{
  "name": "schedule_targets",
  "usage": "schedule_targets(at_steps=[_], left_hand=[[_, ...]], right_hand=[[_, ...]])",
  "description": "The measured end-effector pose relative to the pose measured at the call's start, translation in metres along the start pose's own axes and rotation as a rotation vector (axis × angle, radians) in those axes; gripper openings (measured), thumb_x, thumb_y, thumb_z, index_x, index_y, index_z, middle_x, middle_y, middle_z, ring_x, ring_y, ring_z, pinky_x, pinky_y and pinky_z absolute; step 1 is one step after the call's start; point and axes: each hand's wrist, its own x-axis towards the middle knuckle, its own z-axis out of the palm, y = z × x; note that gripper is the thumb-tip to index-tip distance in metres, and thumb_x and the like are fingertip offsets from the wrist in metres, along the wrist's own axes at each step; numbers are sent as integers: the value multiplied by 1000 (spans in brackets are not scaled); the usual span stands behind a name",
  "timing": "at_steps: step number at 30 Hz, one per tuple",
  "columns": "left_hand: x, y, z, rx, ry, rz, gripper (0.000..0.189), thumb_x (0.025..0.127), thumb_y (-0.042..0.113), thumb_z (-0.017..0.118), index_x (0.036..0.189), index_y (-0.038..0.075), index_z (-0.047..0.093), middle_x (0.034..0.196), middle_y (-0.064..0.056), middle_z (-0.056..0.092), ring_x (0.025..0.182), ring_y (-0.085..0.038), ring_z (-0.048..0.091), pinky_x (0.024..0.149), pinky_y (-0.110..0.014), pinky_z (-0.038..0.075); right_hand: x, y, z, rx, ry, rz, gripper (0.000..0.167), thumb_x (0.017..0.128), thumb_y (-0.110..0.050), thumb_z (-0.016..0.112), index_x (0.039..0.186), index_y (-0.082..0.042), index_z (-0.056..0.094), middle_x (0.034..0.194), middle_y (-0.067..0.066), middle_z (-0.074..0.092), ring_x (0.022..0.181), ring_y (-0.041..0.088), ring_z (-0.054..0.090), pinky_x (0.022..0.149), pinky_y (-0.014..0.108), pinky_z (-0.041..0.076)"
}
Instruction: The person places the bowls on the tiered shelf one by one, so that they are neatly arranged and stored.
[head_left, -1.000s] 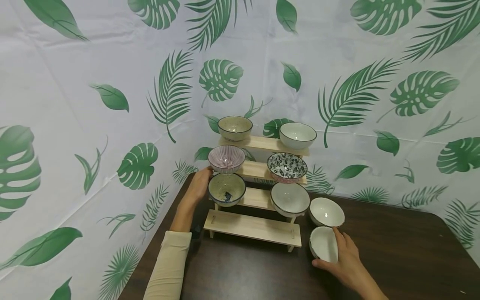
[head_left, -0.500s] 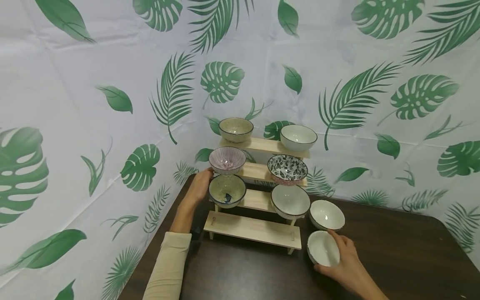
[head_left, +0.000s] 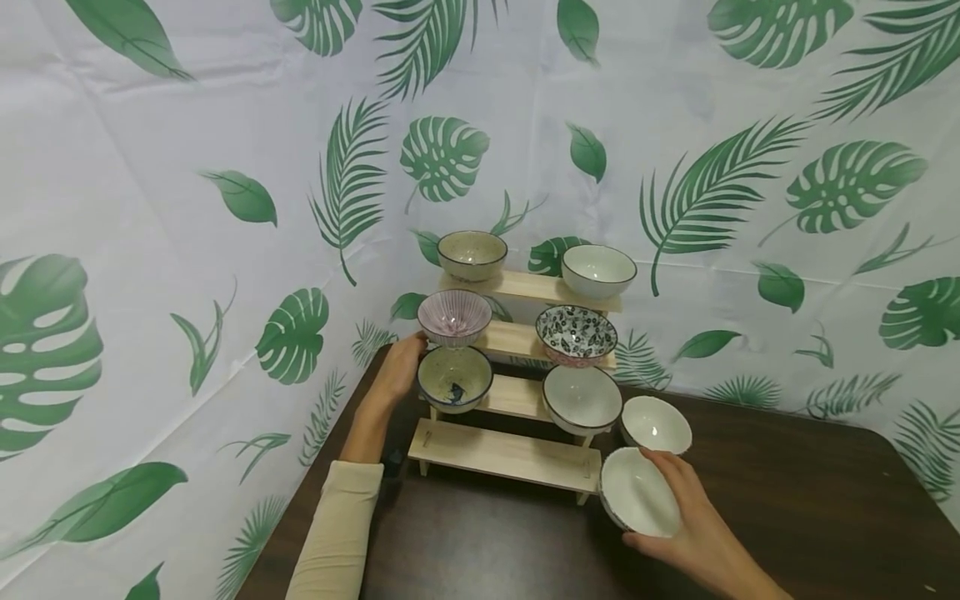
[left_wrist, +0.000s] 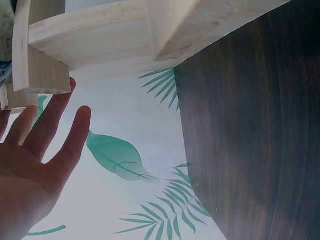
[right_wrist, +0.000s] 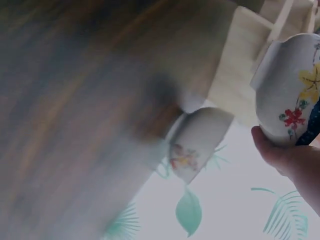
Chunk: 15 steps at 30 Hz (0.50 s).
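Note:
My right hand grips a white bowl by its side, tilted and raised, just right of the wooden tiered rack's lowest shelf. Red and yellow flowers show on the outside of this bowl in the right wrist view, with my thumb against its wall. A second white bowl with similar flowers stands on the table behind it. At the rack's left side is my left hand. Its fingers are extended in the left wrist view, one fingertip at the wooden rack.
On the upper tiers stand a beige bowl, a pale bowl, a purple-striped bowl, a black-patterned bowl, a green-beige bowl and a dark-rimmed white bowl. A leaf-print cloth hangs behind the dark table.
My right hand has lifted the flowered bowl off its place beside the other white bowl and shifted it left toward the rack. The left hand has stayed at the rack's side.

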Motion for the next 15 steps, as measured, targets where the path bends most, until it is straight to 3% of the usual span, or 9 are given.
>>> schedule_targets(at_steps=[7, 15], left_hand=[[0, 2, -2, -1, 4, -13, 52, 108, 27, 31, 141, 0, 60, 149, -19, 58, 142, -38, 52, 119, -54, 40], [0, -1, 0, 7, 1, -1, 51, 108, 25, 30, 137, -2, 62, 147, -20, 59, 138, -37, 54, 116, -53, 42]], right_hand=[[8, -26, -2, 53, -75, -30, 114, 64, -40, 98, 159, -30, 35, 153, 12, 38, 126, 36, 48, 81, 49, 51], [15, -41, 13, 25, -106, -99, 115, 61, -43, 99, 158, -32, 37, 152, -2, 41, 131, 8, 39, 88, 34, 51]])
